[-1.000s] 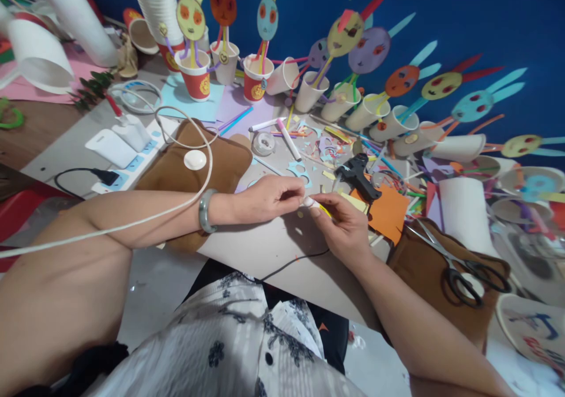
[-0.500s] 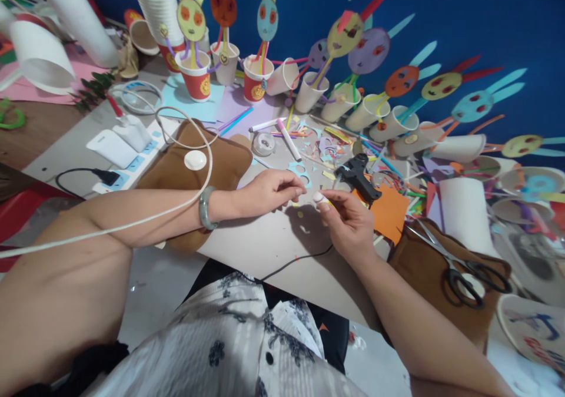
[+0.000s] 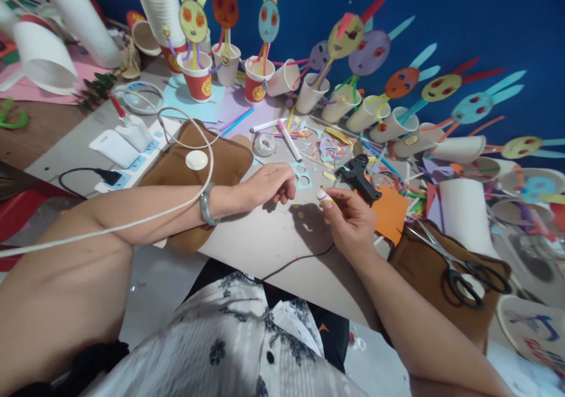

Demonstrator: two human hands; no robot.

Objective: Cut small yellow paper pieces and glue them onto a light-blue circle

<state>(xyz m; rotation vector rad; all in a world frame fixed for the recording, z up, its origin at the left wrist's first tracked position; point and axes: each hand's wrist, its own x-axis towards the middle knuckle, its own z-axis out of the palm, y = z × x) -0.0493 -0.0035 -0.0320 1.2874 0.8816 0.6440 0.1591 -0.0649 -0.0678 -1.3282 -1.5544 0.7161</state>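
Note:
My left hand [image 3: 270,185] hovers above the table with its fingers curled inward; whatever they may hold is hidden. To its right, my right hand [image 3: 352,220] pinches a small white-ended piece [image 3: 322,195] with a bit of yellow, between thumb and fingertips. The two hands are apart. Just beyond my right hand lies a black glue gun [image 3: 358,176] beside an orange paper sheet [image 3: 391,213]. A light blue paper scrap with cut-out holes [image 3: 303,175] rests past my left fingers.
Paper cups with rabbit-faced figures, such as a red cup [image 3: 196,79], line the blue wall. Scissors [image 3: 454,264] lie on a brown pad at right. A power strip [image 3: 128,167] sits left; a white cable [image 3: 176,211] crosses my left arm. Markers [image 3: 289,141] and scraps litter the table.
My left hand has drawn back to the left, away from my right hand, and its fingers have curled in more. My right hand has barely moved, still pinching the small piece.

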